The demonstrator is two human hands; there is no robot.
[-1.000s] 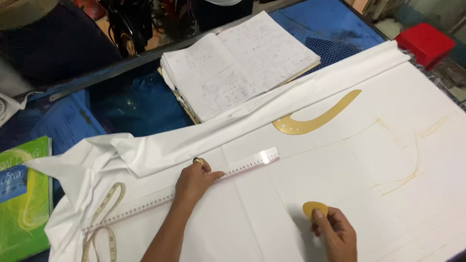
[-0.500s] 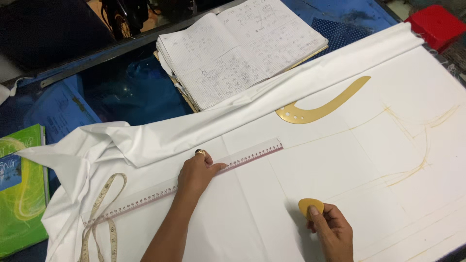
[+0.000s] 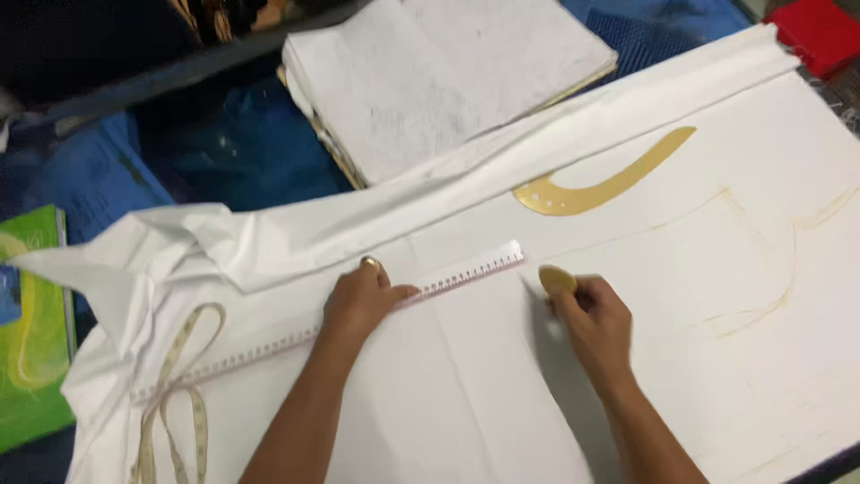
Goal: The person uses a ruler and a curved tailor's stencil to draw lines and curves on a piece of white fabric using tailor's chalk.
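Up beyond left hand (image 3: 360,300): open notebook (image 3: 448,76), white pages, writing too blurred to read. Far left of it: green book (image 3: 34,341), cut off by frame edge. Red box (image 3: 820,22) at top right corner, mostly cropped. Left hand flat, pressing ruler (image 3: 340,327) onto white cloth (image 3: 466,403). Right hand (image 3: 593,324) pinching yellow chalk (image 3: 557,280), just right of ruler end. Gold curve (image 3: 600,184) above right hand. Tape (image 3: 175,403) left of left forearm, lower end out of frame.

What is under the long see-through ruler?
White cloth lies under the ruler. The left hand presses on its middle, hiding that part. What's beneath the cloth is covered.
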